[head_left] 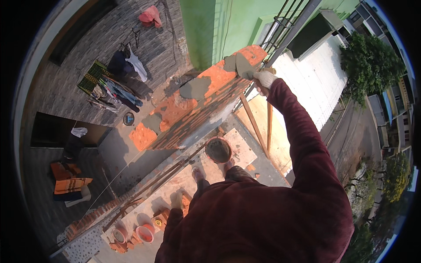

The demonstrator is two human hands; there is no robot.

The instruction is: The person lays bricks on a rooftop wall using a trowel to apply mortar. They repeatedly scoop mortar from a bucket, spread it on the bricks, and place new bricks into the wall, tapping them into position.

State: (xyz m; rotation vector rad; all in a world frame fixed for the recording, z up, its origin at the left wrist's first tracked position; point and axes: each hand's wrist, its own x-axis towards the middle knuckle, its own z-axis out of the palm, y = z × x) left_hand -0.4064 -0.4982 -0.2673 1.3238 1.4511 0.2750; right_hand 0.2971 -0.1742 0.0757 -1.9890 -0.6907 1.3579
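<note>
My right hand (265, 80), in a pale knitted glove, is closed round the handle of a trowel (245, 66). The trowel's grey blade lies over the far end of a narrow brick wall (175, 109), by a patch of wet mortar (230, 63). More mortar (195, 88) is spread in patches along the wall's top. A bucket of mortar (218, 150) stands by my feet, below the wall. My left arm hangs at my side; its dark sleeve (173, 215) shows, but the hand is not distinct.
I stand on a narrow board platform (175, 184). Two reddish buckets (145, 233) and loose bricks (161, 215) lie on it behind me. A taut string (115, 177) runs off the wall's near end. Steel bars (280, 24) rise beyond its far end. A street (357, 131) lies below right.
</note>
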